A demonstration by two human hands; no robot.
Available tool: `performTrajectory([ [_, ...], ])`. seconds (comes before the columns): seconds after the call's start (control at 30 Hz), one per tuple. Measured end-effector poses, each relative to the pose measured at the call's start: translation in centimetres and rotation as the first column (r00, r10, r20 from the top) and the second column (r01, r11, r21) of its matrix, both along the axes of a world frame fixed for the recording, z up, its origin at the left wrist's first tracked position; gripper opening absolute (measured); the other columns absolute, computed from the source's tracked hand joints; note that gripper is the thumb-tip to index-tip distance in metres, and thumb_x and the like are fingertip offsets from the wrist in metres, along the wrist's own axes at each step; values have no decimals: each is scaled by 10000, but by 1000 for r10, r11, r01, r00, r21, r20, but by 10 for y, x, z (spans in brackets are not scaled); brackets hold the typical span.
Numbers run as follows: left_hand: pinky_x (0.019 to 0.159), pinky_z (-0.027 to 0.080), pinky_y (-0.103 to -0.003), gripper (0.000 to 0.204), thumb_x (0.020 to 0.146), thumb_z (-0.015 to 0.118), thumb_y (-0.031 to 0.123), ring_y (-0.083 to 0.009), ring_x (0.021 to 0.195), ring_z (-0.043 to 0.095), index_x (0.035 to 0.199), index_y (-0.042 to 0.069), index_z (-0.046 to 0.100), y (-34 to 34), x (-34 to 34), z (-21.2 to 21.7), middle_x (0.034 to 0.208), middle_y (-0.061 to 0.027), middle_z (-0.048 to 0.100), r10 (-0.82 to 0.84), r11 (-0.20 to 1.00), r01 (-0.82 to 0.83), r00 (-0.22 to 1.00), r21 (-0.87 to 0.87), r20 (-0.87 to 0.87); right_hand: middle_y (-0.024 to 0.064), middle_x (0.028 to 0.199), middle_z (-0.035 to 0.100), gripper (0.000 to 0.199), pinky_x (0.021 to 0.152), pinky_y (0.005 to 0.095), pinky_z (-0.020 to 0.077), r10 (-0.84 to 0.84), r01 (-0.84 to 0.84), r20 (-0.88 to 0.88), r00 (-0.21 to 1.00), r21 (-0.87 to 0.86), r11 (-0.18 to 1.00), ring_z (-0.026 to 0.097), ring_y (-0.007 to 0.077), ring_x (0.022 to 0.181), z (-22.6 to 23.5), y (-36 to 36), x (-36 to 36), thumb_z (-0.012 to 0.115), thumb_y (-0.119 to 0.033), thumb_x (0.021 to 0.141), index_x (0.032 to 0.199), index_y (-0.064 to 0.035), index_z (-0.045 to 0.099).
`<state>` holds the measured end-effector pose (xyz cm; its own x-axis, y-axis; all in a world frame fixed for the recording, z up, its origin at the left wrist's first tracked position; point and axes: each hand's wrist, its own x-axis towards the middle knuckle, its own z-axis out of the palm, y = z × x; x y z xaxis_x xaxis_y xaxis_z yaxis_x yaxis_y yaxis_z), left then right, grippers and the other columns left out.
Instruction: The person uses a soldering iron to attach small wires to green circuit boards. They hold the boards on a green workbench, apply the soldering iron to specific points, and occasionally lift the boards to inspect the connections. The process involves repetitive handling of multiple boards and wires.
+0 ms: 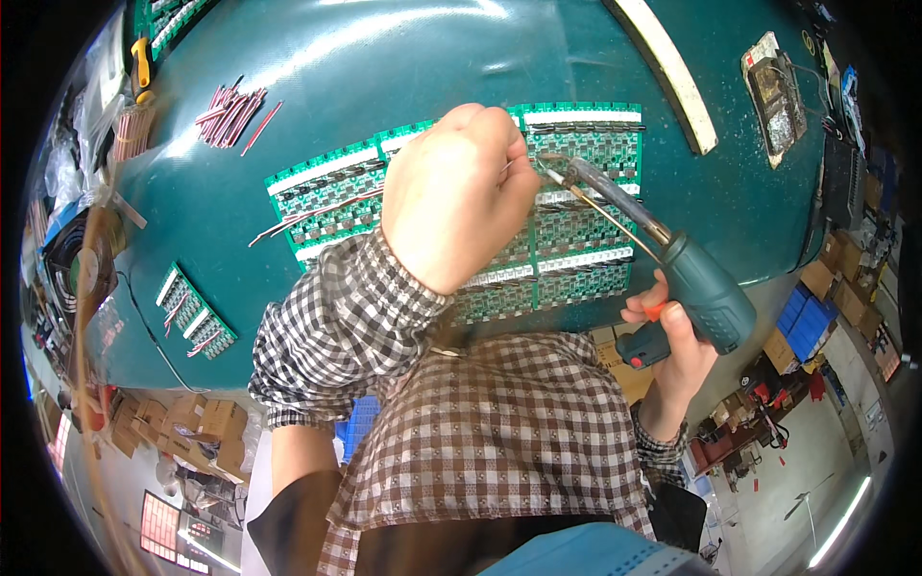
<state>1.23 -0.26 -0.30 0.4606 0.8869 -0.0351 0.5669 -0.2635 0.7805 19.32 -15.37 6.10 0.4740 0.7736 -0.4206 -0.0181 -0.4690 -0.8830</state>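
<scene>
Lots of green and checks in my view
I see a shiny green table top (576, 58), flat green circuit boards (586, 228) with white stripes, thin red-and-white wires (230, 120), a black-and-white checked cloth sleeve (331, 317), a brown-and-white checked apron (499, 413), and a dark green gun-shaped tool (713, 302) with an orange trigger (656, 312).

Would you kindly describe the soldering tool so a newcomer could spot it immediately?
On the teal table, find the large spread of green circuit boards. At their lower right, the person's right hand holds the soldering tool. Its chunky pistol shape and orange-red trigger set it apart from the flat boards.
</scene>
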Motion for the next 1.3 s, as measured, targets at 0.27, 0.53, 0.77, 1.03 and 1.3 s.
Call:
performTrajectory([
  [0.27,537,433,-304,75,681,613,9,-194,571,515,713,39,553,-1,1,0,655,-67,524,17,1000,-17,1000,13,-8,142,785,596,413,596,336,575,1,-1,1,1000,3,1000,632,240,683,-1,-1,-1,610,-187,824,1072,134,532],
  [0.53,538,438,-305,75,682,616,14,-192,571,523,715,41,554,-1,1,1,655,-66,526,15,1000,-14,1000,7,-14,140,788,597,416,598,336,575,-7,6,21,1000,27,1000,634,237,691,1,-2,0,617,-202,825,1068,126,540],
  [0.77,535,436,-304,76,680,618,16,-193,568,520,711,41,552,-1,0,0,649,-65,521,8,1000,-8,1000,7,-3,136,792,598,439,597,330,575,-10,10,36,999,9,1000,634,234,692,3,-2,0,625,-224,822,1066,130,537],
  [1.03,529,434,-303,76,674,620,17,-193,562,516,700,40,552,0,0,0,639,-61,518,7,1000,-7,1000,13,11,130,775,591,430,599,328,571,-8,8,16,1000,27,1000,630,232,690,1,-4,1,616,-201,827,1073,140,526],
  [1.3,533,440,-297,84,672,634,25,-190,561,525,711,41,562,-1,1,1,650,-64,529,18,1000,-17,999,23,-47,126,759,585,426,592,329,559,21,-21,-5,1000,52,998,616,223,665,-1,-6,5,609,-189,830,1076,145,517],
])
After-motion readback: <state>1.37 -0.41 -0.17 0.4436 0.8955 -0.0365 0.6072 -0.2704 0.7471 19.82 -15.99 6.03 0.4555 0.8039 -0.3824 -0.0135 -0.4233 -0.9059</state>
